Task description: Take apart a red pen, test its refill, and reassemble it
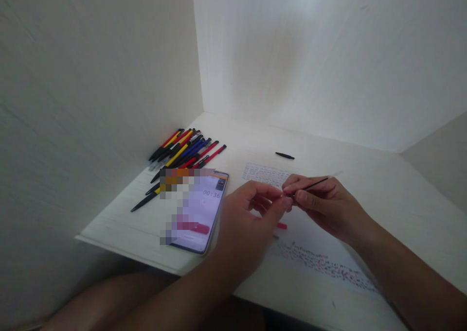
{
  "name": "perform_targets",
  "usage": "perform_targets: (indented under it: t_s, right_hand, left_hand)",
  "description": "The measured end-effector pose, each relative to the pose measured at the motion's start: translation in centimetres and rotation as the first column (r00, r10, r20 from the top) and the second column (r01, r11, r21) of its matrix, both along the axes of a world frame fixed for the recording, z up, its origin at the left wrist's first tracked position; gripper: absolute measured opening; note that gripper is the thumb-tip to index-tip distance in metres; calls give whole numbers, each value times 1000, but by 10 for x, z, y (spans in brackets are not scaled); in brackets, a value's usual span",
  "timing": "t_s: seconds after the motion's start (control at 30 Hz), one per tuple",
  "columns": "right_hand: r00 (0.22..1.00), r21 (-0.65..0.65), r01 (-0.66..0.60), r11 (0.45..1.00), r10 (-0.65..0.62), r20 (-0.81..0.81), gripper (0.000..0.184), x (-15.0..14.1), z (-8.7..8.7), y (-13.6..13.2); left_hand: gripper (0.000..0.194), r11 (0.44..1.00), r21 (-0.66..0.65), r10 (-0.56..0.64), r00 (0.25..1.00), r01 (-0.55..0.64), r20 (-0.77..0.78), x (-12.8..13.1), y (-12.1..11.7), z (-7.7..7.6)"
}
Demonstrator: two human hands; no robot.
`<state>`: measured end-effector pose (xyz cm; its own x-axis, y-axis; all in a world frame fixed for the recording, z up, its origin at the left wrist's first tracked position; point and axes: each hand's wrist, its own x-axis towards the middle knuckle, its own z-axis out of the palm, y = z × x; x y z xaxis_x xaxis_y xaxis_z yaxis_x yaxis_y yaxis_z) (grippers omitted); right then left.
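My right hand (pixel 321 195) pinches a thin dark pen refill (pixel 315 183), its pale end pointing up to the right. My left hand (pixel 251 219) is closed in a pinch at the refill's lower end, fingertips meeting those of the right. Whatever small piece sits between the left fingertips is hidden. Beneath the left hand, part of a red pen barrel (pixel 281 226) shows, with a small dark piece (pixel 276 236) near it. Both hands are above a sheet of paper (pixel 310 246) covered in handwriting. Beyond them lies a black pen part (pixel 284 155), tapered at one end.
Several pens (pixel 182 151) in red, yellow, blue and black are heaped at the table's left side. A phone (pixel 206 209) showing 00:36 lies left of my hands, partly blurred out. White walls (pixel 292 54) rise behind and to the left of the white table (pixel 127 224).
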<state>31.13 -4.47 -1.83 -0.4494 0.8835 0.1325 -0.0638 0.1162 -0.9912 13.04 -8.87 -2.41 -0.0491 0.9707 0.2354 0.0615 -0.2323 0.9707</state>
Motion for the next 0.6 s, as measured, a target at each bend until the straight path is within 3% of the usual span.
perform_targets:
  t_s: [0.2,0.3,0.37,0.43,0.5,0.6]
  right_hand:
    - [999,-55,46,997,-47,-5,7,-1,-1,-2]
    - [995,-109,91,990,-94,-31,9,1,3,-2]
    - [987,-132,149,980,-156,-43,11,2,6,0]
    - [972,-134,219,966,-228,-55,12,3,9,4]
    - [958,-138,272,952,-282,-61,12,5,10,8]
    - [945,-159,307,938,-321,-67,12,6,8,12]
  left_hand:
    - [11,991,-88,-90,993,96,72,2,1,-3]
    - [21,994,-66,-82,996,83,23,3,0,-7]
    - [31,1000,0,-18,996,18,-90,0,-2,-7]
    - [30,996,81,-24,966,47,-259,-7,-3,-5]
    - [22,973,101,-144,888,208,-437,-16,-5,-1]
    - [15,934,5,-286,755,358,-590,-25,-8,2]
